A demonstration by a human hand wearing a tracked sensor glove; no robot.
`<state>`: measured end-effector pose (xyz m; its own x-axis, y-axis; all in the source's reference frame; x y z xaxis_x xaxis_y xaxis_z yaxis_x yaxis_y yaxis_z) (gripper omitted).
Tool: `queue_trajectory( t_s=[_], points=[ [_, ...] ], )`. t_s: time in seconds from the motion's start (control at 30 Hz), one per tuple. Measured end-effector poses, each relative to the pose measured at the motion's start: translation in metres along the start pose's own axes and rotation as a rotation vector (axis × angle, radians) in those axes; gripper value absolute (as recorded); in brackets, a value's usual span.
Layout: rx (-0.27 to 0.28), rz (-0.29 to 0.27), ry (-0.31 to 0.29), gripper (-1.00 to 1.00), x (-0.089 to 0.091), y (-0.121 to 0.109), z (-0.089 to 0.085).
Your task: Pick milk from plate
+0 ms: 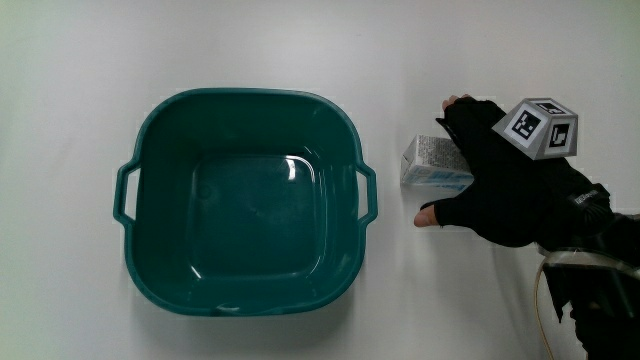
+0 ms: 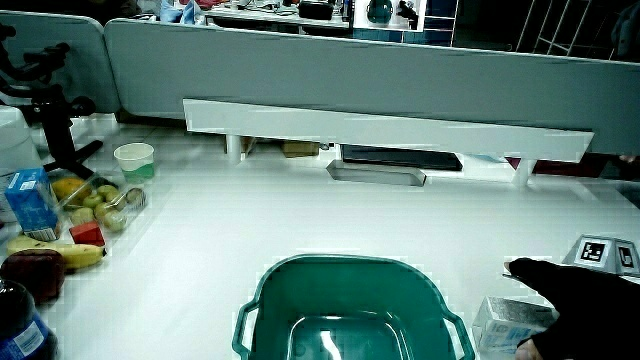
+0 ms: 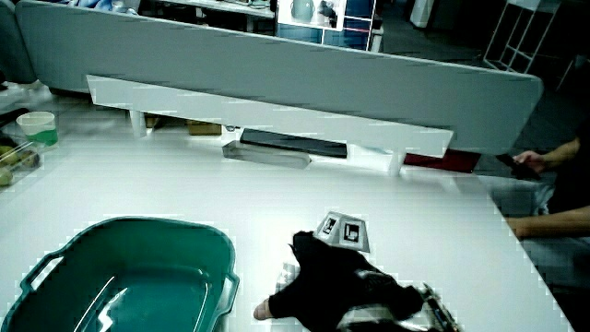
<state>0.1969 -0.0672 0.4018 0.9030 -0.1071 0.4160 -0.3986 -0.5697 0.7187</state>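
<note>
A small white-and-blue milk carton (image 1: 432, 165) lies on the bare table right beside the handle of a teal basin (image 1: 240, 97), outside it. The basin holds nothing. The gloved hand (image 1: 442, 160) rests over the carton's end that is away from the basin, fingers spread: one fingertip (image 1: 455, 103) and the thumb (image 1: 428, 215) stand apart from the carton's two long sides. A side view shows the carton (image 2: 500, 320) under the hand (image 2: 530, 305) next to the basin (image 2: 345, 262). In a side view the hand (image 3: 341, 286) hides most of the carton beside the basin (image 3: 138, 224).
At the table's edge, away from the hand, stand a blue carton (image 2: 30, 200), a clear box of fruit (image 2: 100, 205), a banana and an apple (image 2: 40, 262), and a paper cup (image 2: 134, 160). A white shelf (image 2: 380, 128) runs along the partition.
</note>
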Motion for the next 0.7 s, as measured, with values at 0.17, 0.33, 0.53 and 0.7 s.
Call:
queue_trajectory(
  t_s=[0.17,0.33,0.53,0.7],
  points=[
    [-0.016,-0.034,0.012,0.0,0.01,0.008,0.0],
    [-0.031,-0.072,0.008,0.0,0.019,0.014,-0.001],
    [-0.047,-0.112,0.001,0.0,0.029,0.02,-0.004],
    [-0.054,-0.144,-0.011,0.0,0.036,0.026,-0.007]
  ],
)
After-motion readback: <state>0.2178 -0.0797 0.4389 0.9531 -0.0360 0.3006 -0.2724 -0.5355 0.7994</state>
